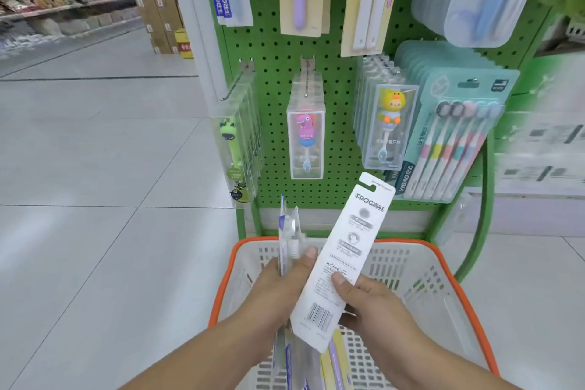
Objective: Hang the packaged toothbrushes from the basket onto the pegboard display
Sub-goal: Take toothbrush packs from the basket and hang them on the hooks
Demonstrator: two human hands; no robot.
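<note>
1. Basket as landmark: a white perforated plastic basket with an orange rim [456,282] is seen on the pale tiled floor [95,199], directly below the green perforated pegboard display [275,51].
2. A long white card-backed toothbrush pack with a printed barcode [340,266] is held above the basket, tilted so that its hang-hole end points up and right toward the pegboard.
3. The pack is pinched by the right hand [373,304] over the basket's middle, thumb on the printed back and fingers curled behind the lower part.
4. The left hand [285,282] is closed round a clear blister toothbrush pack with a blue edge [289,241], held upright above the basket's left half; its thumb also touches the left edge of the white pack.
5. More packs are seen lying in the basket's near end, among them a yellow and lilac toothbrush pack [335,361].
6. Above the basket's far rim, 3 rows of clear boxes are seen hanging on pegs: a green cartoon toothbrush box [235,149], a pink cartoon toothbrush box [305,142] and a yellow duck toothbrush box [389,127].
7. A teal multi-brush pack [456,136] is hung above the basket's far right corner.
8. Tall card packs are hung higher up on the pegboard.
</note>
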